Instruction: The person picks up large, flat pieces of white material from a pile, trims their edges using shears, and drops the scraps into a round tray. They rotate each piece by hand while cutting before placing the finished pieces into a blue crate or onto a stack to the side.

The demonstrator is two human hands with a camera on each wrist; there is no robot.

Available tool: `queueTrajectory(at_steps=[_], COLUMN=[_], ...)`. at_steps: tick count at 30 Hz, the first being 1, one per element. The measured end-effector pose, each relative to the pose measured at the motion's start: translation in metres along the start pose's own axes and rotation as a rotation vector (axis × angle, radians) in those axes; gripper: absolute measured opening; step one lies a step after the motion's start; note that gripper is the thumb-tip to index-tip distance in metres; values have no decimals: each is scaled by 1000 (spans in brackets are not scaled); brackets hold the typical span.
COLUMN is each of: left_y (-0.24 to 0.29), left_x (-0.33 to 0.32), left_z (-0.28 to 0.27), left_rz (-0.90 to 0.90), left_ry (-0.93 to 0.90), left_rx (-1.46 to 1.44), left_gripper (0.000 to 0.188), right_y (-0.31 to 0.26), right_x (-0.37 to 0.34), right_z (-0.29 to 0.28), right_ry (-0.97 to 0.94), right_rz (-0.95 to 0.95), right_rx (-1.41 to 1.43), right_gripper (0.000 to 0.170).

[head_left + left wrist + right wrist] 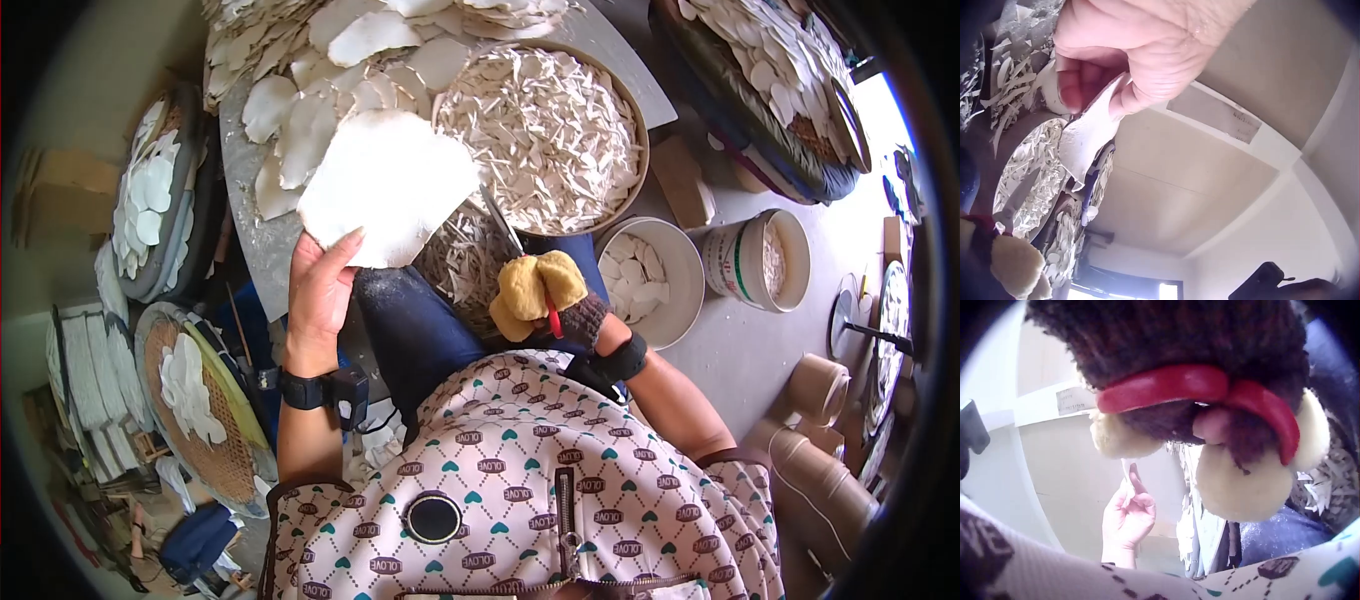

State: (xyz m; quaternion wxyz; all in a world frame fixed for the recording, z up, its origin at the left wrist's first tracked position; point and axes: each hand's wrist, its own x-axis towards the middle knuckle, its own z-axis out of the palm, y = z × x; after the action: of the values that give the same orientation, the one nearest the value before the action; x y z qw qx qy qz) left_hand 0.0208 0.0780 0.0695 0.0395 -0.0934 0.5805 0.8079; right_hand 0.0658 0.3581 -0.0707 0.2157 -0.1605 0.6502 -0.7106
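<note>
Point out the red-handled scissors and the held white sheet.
Red-handled scissors (1169,383), right wrist view: on one red handle.
Held white sheet (388,185), head view: on its broad face, near the middle.

Right hand (1197,353), in a dark knitted glove (1166,331) with yellow finger pads (1244,487), grips red handles (1163,387). Beyond it, the left hand (1129,522) pinches a thin pale sheet (1128,478). Patterned fabric (1166,584) spans the lower edge.
</note>
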Motion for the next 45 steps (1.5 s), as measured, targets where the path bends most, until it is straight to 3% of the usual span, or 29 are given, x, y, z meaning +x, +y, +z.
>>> queueTrajectory(at_steps=[2, 5, 8, 12, 14, 15, 17, 18, 20, 22, 24, 27, 32, 34, 36, 37, 39, 41, 45], left_y=[-3, 3, 19, 12, 10, 9, 10, 10, 5, -1, -9, -8, -8, -7, -7, -8, -10, -9, -8], left_x=[4, 10, 5, 8, 10, 11, 13, 14, 16, 21, 19, 25, 28, 28, 29, 28, 31, 32, 33], left_z=[1, -10, 11, 7, 5, 4, 7, 7, 1, -12, -12, -16, -22, -22, -24, -26, -27, -29, -31], left_rz=[102, 380, 961, 969, 944, 933, 946, 954, 843, 686, 289, 95, 10, -4, -25, -30, -35, -56, -124], left_ry=[11, -94, -76, -86, -89, -88, -88, -87, -64, -60, 130, 122, 40, 21, 2, -18, -60, -79, -78], left_rx=[113, 680, 1232, 1246, 1199, 1175, 1173, 1171, 1095, 1005, 486, 102, 100, 115, 130, 144, 172, 176, 163], left_gripper=[35, 27, 19, 14, 12, 12, 15, 17, 19, 23, 26, 34, 42, 44, 47, 48, 50, 52, 56], right_y=[4, 3, 0, 19, 22, 26, 31, 20, 15, 24, 30, 30, 16, 22, 21, 1, -4, 11, -9], right_x=[-6, -7, -6, -4, -3, -1, -1, 0, 3, 5, 10, 13, 25, 27, 28, 31, 34, 35, 41], right_z=[-1, -10, -8, -6, -2, 2, 2, -3, -5, -1, 3, 1, 9, 11, 9, 4, 3, 6, 2], right_ry=[35, -9, -18, -15, -21, -24, -34, -43, -28, 11, 47, 2, 4, -90, -151, -166, -192, -208, -202], right_rz=[140, 235, 260, 25, -29, -40, -4, 44, 87, 112, 174, 122, -34, -4, -36, -83, -63, 77, -36], right_rx=[362, 191, 187, 35, 177, 418, 434, 209, 29, 161, 339, 69, -102, 495, 482, 170, 123, 651, 262], right_gripper=[36, 43, 32, 33, 37, 42, 45, 44, 37, 32, 30, 31, 29, 35, 39, 39, 38, 38, 23])
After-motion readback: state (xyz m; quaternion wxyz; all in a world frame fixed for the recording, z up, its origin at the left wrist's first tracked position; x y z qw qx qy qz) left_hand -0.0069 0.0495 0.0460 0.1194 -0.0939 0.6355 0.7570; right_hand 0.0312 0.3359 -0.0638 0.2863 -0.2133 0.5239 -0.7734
